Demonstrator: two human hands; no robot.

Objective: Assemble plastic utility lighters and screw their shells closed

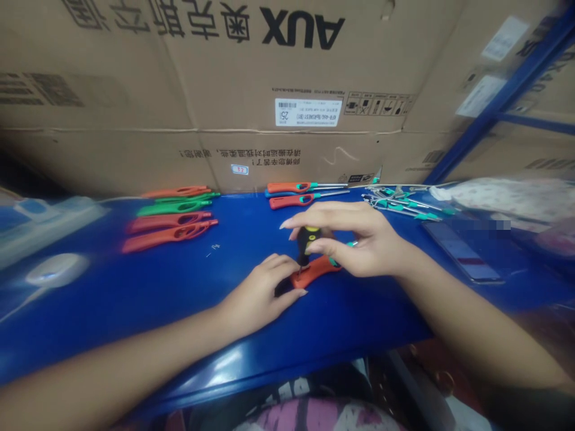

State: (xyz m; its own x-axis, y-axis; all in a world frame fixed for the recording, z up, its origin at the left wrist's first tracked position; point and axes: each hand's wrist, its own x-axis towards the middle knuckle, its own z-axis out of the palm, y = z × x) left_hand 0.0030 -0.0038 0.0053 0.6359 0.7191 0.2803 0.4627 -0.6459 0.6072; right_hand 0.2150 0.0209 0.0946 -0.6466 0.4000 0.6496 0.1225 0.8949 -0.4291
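Observation:
An orange gas lighter [314, 272] lies on the blue tabletop, its handle end pinched by the thumb and fingers of my left hand [269, 284]. My right hand [359, 236] grips a short black and yellow screwdriver [305, 245], held upright with its tip down on the lighter's handle end. Part of the lighter's far end is hidden under my right hand. Behind my hands lie finished-looking lighters with metal rods, among them a red-orange lighter [291, 201]. A few tiny screws or pins [215, 246] rest on the table to the left.
Several orange, red and green lighter shells [173, 222] lie at the left. Several metal rods with green parts [399, 202] are piled at the back right, near a phone [465, 251]. A large cardboard box [242, 78] stands behind the table; a white round object [58, 269] sits far left.

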